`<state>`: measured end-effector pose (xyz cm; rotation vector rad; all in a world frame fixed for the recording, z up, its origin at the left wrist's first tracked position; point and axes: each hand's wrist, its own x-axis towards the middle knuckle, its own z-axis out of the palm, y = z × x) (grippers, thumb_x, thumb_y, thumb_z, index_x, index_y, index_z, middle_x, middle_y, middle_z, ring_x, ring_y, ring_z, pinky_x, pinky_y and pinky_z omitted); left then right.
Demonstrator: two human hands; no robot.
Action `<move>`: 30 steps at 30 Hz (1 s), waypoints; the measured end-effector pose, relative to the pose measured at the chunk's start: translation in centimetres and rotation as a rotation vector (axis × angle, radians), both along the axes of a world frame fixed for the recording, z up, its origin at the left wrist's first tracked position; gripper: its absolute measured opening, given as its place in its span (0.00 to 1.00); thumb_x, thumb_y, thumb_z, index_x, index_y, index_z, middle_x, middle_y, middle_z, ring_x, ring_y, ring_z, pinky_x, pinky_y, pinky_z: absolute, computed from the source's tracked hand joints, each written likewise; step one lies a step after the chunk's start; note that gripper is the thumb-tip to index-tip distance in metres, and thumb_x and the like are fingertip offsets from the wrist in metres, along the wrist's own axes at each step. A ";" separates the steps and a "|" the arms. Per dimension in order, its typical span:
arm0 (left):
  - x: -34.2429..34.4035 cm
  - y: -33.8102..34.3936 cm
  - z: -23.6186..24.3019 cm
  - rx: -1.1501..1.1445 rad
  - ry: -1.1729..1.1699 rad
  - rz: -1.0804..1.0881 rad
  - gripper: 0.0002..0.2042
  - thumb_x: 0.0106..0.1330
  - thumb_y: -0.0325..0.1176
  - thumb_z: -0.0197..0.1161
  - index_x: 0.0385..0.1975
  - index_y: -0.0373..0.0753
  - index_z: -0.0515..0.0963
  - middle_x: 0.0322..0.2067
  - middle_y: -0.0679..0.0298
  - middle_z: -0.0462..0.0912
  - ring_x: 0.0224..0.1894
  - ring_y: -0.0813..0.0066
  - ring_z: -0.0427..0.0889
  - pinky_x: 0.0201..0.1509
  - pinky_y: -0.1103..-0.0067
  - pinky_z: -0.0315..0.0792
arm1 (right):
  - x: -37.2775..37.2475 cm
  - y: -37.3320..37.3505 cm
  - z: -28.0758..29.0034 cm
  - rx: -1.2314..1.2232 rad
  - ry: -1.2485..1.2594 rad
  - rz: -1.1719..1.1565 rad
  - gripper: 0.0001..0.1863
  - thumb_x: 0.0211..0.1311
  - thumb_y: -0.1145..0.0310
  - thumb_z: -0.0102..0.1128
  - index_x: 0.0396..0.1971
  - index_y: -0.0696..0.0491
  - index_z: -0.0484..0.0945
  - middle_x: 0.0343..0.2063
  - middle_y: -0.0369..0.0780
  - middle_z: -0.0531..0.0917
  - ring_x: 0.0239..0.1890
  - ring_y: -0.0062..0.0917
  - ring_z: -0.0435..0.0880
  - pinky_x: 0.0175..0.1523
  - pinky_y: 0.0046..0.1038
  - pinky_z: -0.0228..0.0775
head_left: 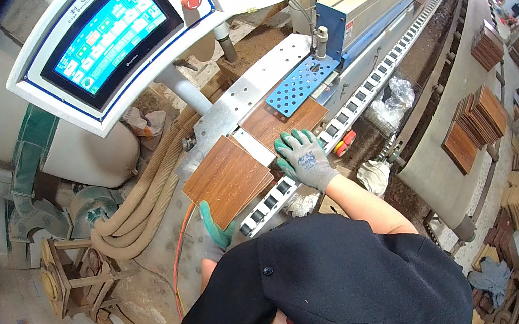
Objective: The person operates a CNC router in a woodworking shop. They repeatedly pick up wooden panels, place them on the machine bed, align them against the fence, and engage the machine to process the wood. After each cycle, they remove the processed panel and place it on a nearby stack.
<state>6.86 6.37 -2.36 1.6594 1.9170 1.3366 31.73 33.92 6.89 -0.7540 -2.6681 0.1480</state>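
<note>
My left hand (216, 226), in a grey and green work glove, grips the near edge of a small stack of brown wood-grain boards (224, 177); its fingers are partly hidden under the stack. My right hand (305, 158), gloved the same way, lies with fingers spread on another brown board (266, 126). That board rests on the machine's metal bed, its far part under a blue perforated plate (302, 82). A gap separates it from the stack. Along its right side runs a white roller track (351, 106).
A control panel with a lit screen (111, 37) stands at the left, with a red button (191, 1). To the right, a conveyor belt (424, 162) carries stacks of boards (477, 123). Ribbed hoses (144, 212) and an orange cable (180, 244) hang below the bed.
</note>
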 end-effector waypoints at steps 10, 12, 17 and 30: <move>-0.3 -0.2 0.4 -0.154 0.065 0.057 0.53 0.57 0.36 0.75 0.75 0.33 0.43 0.70 0.45 0.57 0.72 0.49 0.59 0.78 0.64 0.50 | 1.8 4.4 -0.2 0.020 -0.054 -0.052 0.22 0.70 0.51 0.55 0.58 0.45 0.78 0.61 0.41 0.77 0.65 0.41 0.72 0.73 0.46 0.56; -0.5 -0.3 0.6 -0.248 0.045 0.076 0.53 0.56 0.36 0.75 0.75 0.33 0.43 0.70 0.45 0.57 0.72 0.49 0.60 0.78 0.64 0.50 | 2.4 6.1 -0.2 0.042 -0.112 -0.109 0.23 0.72 0.49 0.51 0.61 0.44 0.77 0.63 0.40 0.76 0.66 0.41 0.71 0.74 0.46 0.55; -0.7 -0.6 0.5 -0.305 -0.518 0.178 0.52 0.55 0.32 0.76 0.75 0.35 0.45 0.68 0.48 0.59 0.70 0.51 0.62 0.76 0.65 0.55 | 4.6 10.9 0.1 0.045 -0.239 -0.211 0.27 0.74 0.46 0.48 0.67 0.39 0.72 0.68 0.39 0.72 0.70 0.40 0.69 0.75 0.44 0.53; 3.0 2.3 5.5 -0.031 -0.239 0.182 0.32 0.57 0.39 0.64 0.64 0.39 0.67 0.57 0.56 0.76 0.53 0.57 0.76 0.59 0.68 0.68 | 5.1 15.4 1.9 -0.113 -0.170 -0.578 0.21 0.71 0.52 0.55 0.56 0.45 0.80 0.58 0.43 0.81 0.60 0.39 0.80 0.66 0.38 0.67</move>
